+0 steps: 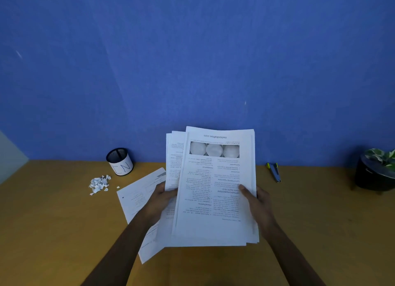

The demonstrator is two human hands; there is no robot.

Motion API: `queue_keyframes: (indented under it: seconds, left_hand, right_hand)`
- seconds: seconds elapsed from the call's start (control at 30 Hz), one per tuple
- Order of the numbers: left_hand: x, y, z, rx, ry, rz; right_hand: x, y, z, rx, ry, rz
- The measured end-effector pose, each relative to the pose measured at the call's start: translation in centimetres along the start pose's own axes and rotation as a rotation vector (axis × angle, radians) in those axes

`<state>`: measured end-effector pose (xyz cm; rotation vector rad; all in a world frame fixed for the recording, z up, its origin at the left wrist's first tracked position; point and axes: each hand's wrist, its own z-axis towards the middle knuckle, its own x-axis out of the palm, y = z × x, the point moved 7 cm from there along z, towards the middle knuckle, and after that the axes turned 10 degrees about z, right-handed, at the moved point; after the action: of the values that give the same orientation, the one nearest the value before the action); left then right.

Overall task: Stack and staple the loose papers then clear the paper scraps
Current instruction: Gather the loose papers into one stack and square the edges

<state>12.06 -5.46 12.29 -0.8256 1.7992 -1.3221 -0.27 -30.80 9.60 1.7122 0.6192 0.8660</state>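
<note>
On the desk's (pixel 64 232) far left: pile of torn paper scraps (pixel 98 184), untouched, one stray bit (pixel 118 187) just beside it. Behind it, mesh pen cup (pixel 120 161), near the wall. Next, one loose sheet (pixel 139 202) flat on the desk, partly under the left forearm, not in the stack. Left hand (pixel 159 202) clamped on the left edge of the paper stack (pixel 213 189), thumb on top, fingers under. Stack is held up off the desk, tilted toward the camera, print upside down; edges uneven, a few pages fanned out left. Right hand (pixel 256 202) grips the right edge, same way. Stapler (pixel 274 172) lies well right of the stack, untouched. Potted plant (pixel 377 171) at far right. Status, my read: stacking mostly done, needs squaring plus that last sheet; stapling and scrap clearing not started.
</note>
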Motion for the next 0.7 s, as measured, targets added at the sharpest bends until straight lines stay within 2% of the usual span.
queue_keyframes:
  seconds: [0.27, 0.37, 0.57, 0.7]
  left_hand:
    - [1.0, -0.4, 0.5, -0.001, 0.108, -0.012]
    - [1.1, 0.1, 0.7, -0.105, 0.023, -0.040]
    - [2.3, -1.0, 1.3, -0.123, 0.138, -0.225]
    - [2.2, -1.5, 1.9, -0.015, 0.012, -0.090]
  right_hand:
    - [1.3, 1.3, 0.1, 0.037, 0.134, 0.080]
    - [1.8, 1.7, -0.1, 0.044, 0.185, 0.084]
    - [2.0, 2.0, -0.1, -0.018, 0.124, 0.050]
    - [2.2, 2.1, -0.3, -0.075, 0.078, 0.014]
